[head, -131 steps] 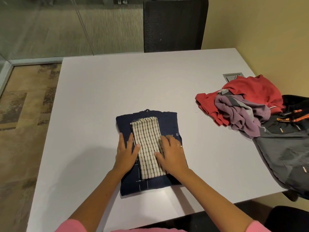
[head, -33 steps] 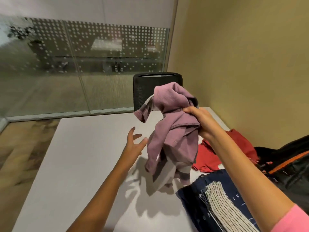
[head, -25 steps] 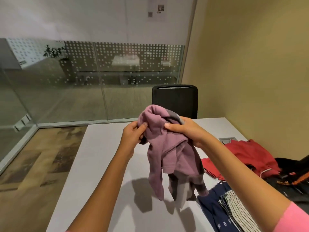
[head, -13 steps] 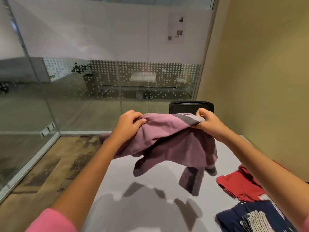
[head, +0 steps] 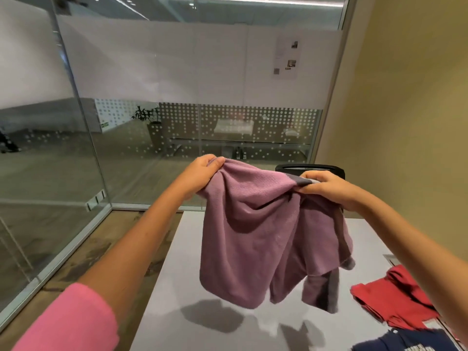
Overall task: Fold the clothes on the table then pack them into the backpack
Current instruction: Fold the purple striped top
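We see the white table [head: 177, 287] stretching ahead, with a glass wall [head: 177, 135] behind it. Above the table hangs the purple garment [head: 255, 239], held up in the air and drooping in loose folds clear of the tabletop. A red garment [head: 390, 300] lies on the table at the right, a navy garment [head: 405, 343] near it. Our left hand [head: 202, 171] grips the purple garment's upper left edge with curled fingers; our right hand [head: 326, 186] pinches its upper right edge.

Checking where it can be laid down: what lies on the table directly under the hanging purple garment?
Head view: bare grey table with only the shadow of the purple knit garment.
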{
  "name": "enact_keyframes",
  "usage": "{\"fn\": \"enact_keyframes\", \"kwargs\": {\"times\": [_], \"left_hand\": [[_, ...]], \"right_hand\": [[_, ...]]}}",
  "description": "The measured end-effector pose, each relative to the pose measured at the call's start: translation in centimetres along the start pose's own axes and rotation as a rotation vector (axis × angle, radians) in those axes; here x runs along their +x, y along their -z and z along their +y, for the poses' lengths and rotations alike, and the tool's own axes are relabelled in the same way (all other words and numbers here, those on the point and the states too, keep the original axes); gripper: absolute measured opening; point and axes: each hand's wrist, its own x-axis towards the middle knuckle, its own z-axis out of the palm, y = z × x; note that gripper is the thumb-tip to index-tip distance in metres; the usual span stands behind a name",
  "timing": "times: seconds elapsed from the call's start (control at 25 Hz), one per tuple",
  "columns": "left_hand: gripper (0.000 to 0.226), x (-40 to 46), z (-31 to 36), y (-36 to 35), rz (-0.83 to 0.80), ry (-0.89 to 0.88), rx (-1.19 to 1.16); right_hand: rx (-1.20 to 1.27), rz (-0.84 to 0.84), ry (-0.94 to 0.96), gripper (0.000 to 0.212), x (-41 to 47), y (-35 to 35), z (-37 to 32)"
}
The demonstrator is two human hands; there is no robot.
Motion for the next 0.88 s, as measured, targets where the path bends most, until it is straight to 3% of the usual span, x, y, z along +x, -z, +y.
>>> {"fn": "enact_keyframes", "kwargs": {"times": [0.12, 0.24, 0.36, 0.44, 0.56, 0.76, 0.88], "left_hand": [[0.034, -0.5, 0.1, 0.5, -0.315, -0.001, -0.040], [0.038, -1.5, -0.6, 1.2, -0.614, 0.085, 0.100], [0.052, -2.2, -3.3, 2.3, -0.673, 0.200, 0.149], [0.055, -2.3, -5.3, 3.3, -0.659, 0.225, 0.193], [0.027, -2.4, -6.1, 4.2, -0.570, 0.257, 0.276], [0.023, -1.5, -5.6, 3.3, -0.067, 0.162, 0.117], [0.021, -0.3, -4.0, 2.4, 0.114, 0.044, 0.100]], "right_hand": [[-0.061, 0.337, 0.015, 0.006, 0.7, 0.1, 0.2], [-0.064, 0.534, 0.008, 0.007, 1.8, 0.2, 0.1], [-0.052, 0.656, -0.053, 0.008, 2.6, 1.3, 1.0], [-0.006, 0.715, -0.109, 0.011, 2.7, 2.3, 2.1], [-0.022, 0.704, -0.164, 0.010, 2.7, 3.0, 3.8], [-0.067, 0.588, -0.223, 0.011, 1.8, 2.6, 4.8], [-0.045, 0.521, -0.266, 0.002, 1.3, 1.3, 5.4]]}}
